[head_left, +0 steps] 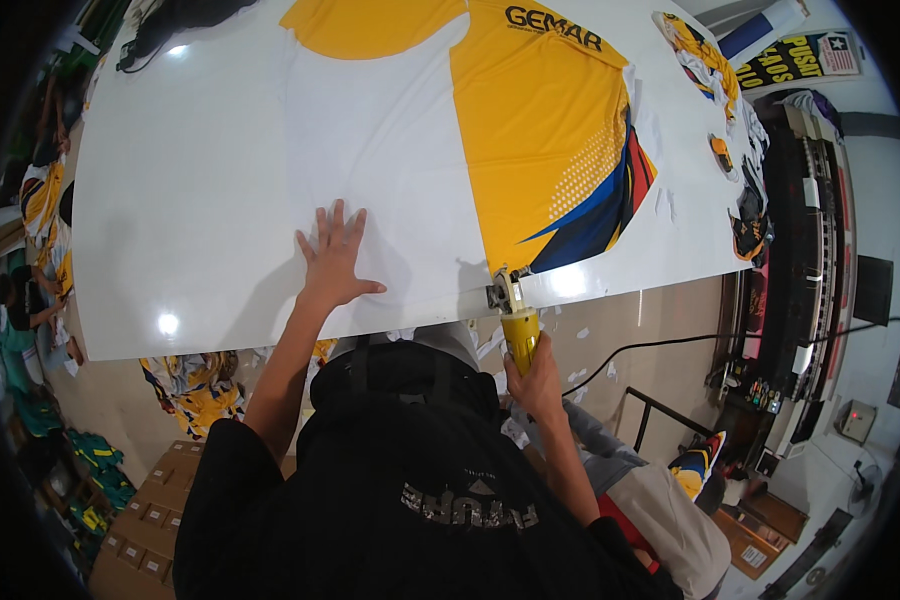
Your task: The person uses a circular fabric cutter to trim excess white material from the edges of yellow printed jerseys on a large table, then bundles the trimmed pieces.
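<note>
the white-and-yellow fabric point(500, 140) lies across the desk point(170, 200), reaching down to its near edge. at that edge the right hand point(537, 380) is wrapped around the grip of a yellow handheld cutter point(521, 335), its head by the fabric's lower corner; i cannot tell whether the blade touches cloth. the left hand point(335, 262), fingers spread and gripping nothing, is flat on the fabric farther left along the desk. the thin cloth could bunch if that palm presses unevenly, a tilted cutter could nick the printed part, and fingers straying near the blade could be hurt. the black cord point(620, 349), off the desk's right front, could snag on the black metal frame point(667, 411) there. scraps point(490, 345) litter the floor below the near edge; a fabric pile point(195, 385) and cardboard boxes point(155, 510) crowd the desk's left front.
</note>
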Demonstrator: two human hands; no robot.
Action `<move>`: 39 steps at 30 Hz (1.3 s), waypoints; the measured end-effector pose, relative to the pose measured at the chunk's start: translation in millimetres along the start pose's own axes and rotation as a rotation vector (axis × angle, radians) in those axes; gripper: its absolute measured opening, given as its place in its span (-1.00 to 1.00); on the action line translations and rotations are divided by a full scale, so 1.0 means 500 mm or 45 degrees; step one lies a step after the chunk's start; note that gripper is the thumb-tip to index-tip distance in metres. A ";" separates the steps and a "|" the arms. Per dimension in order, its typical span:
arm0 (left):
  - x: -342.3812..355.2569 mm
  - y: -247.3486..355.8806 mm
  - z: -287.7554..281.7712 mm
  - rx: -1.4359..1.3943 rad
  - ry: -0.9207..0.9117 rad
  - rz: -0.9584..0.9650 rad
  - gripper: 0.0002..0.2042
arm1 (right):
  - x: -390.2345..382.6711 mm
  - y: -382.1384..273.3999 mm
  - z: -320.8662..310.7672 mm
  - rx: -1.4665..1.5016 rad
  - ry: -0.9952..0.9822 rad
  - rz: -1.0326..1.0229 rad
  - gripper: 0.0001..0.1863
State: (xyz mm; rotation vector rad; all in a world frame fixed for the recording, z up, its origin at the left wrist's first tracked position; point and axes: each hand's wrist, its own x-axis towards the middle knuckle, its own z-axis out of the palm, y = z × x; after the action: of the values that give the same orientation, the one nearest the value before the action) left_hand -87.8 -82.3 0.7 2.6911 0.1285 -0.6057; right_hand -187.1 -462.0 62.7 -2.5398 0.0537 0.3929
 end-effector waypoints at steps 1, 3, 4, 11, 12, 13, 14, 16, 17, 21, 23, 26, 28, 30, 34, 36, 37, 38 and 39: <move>0.001 0.000 0.000 -0.003 -0.002 0.000 0.36 | 0.004 -0.002 0.000 -0.004 0.004 -0.001 -0.42; -0.001 -0.002 0.001 -0.005 -0.007 -0.001 0.37 | 0.013 -0.006 0.000 0.003 0.007 -0.009 -0.42; -0.001 -0.001 -0.001 -0.005 -0.008 -0.001 0.37 | 0.020 -0.011 -0.001 0.014 0.009 -0.017 -0.42; -0.001 -0.004 -0.002 0.008 -0.010 0.004 0.38 | 0.073 -0.033 -0.005 -0.012 -0.029 -0.041 -0.39; 0.000 -0.005 -0.003 0.007 -0.016 -0.005 0.38 | 0.082 -0.035 -0.004 -0.025 -0.020 -0.053 -0.40; 0.000 -0.003 -0.004 0.005 -0.023 -0.014 0.39 | 0.091 -0.036 -0.001 -0.038 -0.011 -0.065 -0.40; 0.000 -0.002 -0.004 0.003 -0.030 -0.024 0.39 | 0.100 -0.036 0.001 -0.052 -0.004 -0.078 -0.40; 0.000 -0.002 -0.006 -0.004 -0.028 -0.025 0.39 | 0.117 -0.044 0.001 -0.023 -0.011 -0.086 -0.38; 0.001 -0.003 -0.007 -0.007 -0.027 -0.026 0.39 | 0.126 -0.050 0.000 -0.009 -0.015 -0.090 -0.37; -0.002 -0.002 -0.011 0.009 -0.033 -0.027 0.39 | 0.163 -0.069 -0.002 -0.017 -0.053 -0.066 -0.39; -0.003 -0.005 -0.008 0.030 -0.013 -0.013 0.38 | 0.184 -0.084 -0.004 0.004 -0.050 -0.086 -0.41; -0.002 -0.008 -0.004 0.029 0.003 -0.001 0.38 | 0.217 -0.093 -0.001 0.030 -0.048 -0.115 -0.42; -0.003 -0.010 -0.003 0.017 0.010 0.005 0.38 | 0.238 -0.110 -0.003 0.035 -0.068 -0.059 -0.43; -0.002 -0.012 -0.003 0.011 0.015 0.009 0.38 | 0.261 -0.121 0.000 0.019 -0.056 -0.084 -0.43; -0.001 -0.014 -0.002 -0.001 0.019 0.014 0.37 | 0.308 -0.134 0.007 -0.014 -0.044 -0.153 -0.42; -0.002 -0.014 -0.002 0.001 0.019 0.013 0.37 | 0.334 -0.145 0.010 -0.027 -0.063 -0.133 -0.43; -0.001 -0.014 -0.003 0.010 0.020 0.013 0.37 | 0.347 -0.150 0.011 -0.041 -0.060 -0.131 -0.43; -0.001 -0.015 -0.004 0.018 0.020 0.013 0.36 | 0.360 -0.155 0.013 -0.056 -0.058 -0.128 -0.43; -0.001 -0.017 -0.003 0.012 0.030 0.017 0.36 | 0.373 -0.159 0.014 -0.050 -0.055 -0.133 -0.44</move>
State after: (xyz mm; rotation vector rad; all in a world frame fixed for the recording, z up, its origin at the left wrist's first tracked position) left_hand -89.3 -74.0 -0.8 2.7064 0.1138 -0.5717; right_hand -0.9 -382.9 45.1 -2.5589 -0.1037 0.4112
